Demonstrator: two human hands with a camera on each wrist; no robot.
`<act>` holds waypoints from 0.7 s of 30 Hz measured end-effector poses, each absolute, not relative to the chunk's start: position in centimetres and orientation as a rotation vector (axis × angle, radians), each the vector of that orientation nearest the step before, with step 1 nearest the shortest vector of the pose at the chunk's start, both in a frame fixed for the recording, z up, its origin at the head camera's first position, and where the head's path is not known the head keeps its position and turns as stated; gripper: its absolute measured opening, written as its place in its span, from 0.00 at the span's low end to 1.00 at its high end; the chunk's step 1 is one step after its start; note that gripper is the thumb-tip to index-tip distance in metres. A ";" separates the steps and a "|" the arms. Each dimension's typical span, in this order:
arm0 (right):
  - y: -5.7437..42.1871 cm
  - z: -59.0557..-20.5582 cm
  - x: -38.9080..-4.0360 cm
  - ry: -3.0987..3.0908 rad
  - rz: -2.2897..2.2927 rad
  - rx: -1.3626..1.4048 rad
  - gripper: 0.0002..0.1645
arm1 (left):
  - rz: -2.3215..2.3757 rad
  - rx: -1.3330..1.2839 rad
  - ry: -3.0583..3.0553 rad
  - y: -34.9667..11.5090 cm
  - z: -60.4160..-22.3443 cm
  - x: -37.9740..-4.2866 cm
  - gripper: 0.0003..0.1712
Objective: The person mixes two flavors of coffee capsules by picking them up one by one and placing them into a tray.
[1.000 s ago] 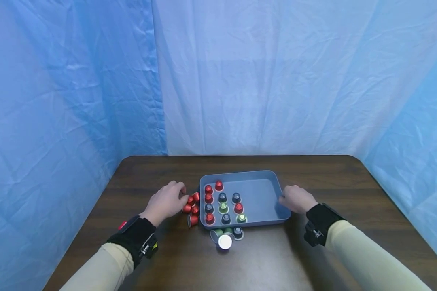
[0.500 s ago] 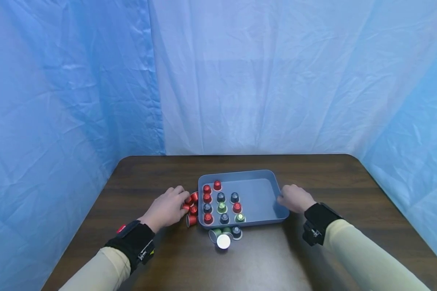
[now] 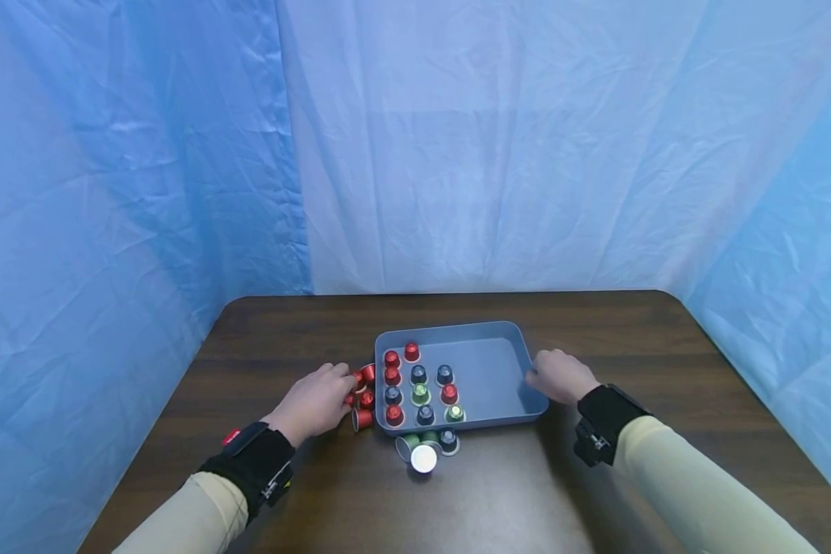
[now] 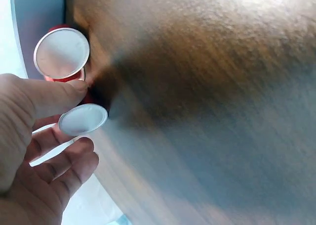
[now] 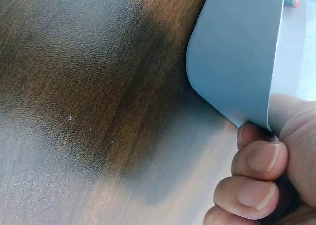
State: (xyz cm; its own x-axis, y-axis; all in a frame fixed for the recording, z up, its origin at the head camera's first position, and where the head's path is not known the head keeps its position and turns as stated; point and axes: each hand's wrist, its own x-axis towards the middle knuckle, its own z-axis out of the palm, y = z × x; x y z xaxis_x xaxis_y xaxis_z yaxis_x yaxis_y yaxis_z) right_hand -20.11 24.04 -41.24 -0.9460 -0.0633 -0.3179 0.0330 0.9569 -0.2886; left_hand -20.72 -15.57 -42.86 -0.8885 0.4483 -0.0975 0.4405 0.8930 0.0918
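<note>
My left hand (image 3: 313, 402) is at the red coffee capsules left of the blue-grey tray (image 3: 498, 362). In the left wrist view, its thumb and index finger pinch a capsule (image 4: 83, 119) whose silver lid faces the camera. Another red capsule (image 4: 61, 53) lies against the tray, just beyond the thumb. My right hand (image 3: 563, 377) grips the tray's right edge; in the right wrist view, the thumb is over the rim and the fingers (image 5: 254, 198) are curled outside it. Red, dark and green capsules stand lid down in rows in the tray's left half.
In front of the tray lie green capsules (image 3: 407, 445), a dark capsule (image 3: 448, 441) and one showing its white lid (image 3: 424, 459). More red capsules (image 3: 362, 418) crowd the tray's left side. Blue curtains (image 3: 457, 154) hang behind the wooden table (image 3: 498, 492).
My left hand has come down and closer onto the red capsules, and its fingers have closed on one. The right hand stays at the tray's edge. The whole view has shifted slightly.
</note>
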 end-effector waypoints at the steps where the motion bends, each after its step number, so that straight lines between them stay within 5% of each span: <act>1: 24.0 -41.2 -20.1 2.781 -0.414 -0.024 0.14 | 0.082 0.696 2.935 -15.6 -42.9 -20.7 0.19; 21: 24.1 -41.2 -20.0 2.794 -0.414 -0.028 0.14 | 0.047 0.767 2.917 -16.1 -43.0 -20.4 0.17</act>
State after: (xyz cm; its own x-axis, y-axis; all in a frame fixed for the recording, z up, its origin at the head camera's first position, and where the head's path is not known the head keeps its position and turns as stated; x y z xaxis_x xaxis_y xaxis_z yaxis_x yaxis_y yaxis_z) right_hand -20.00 24.07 -41.19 -0.9501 -0.0648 -0.3050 0.0265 0.9578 -0.2861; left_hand -20.43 -16.14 -43.00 -0.8634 0.4917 -0.1131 0.4878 0.8708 0.0616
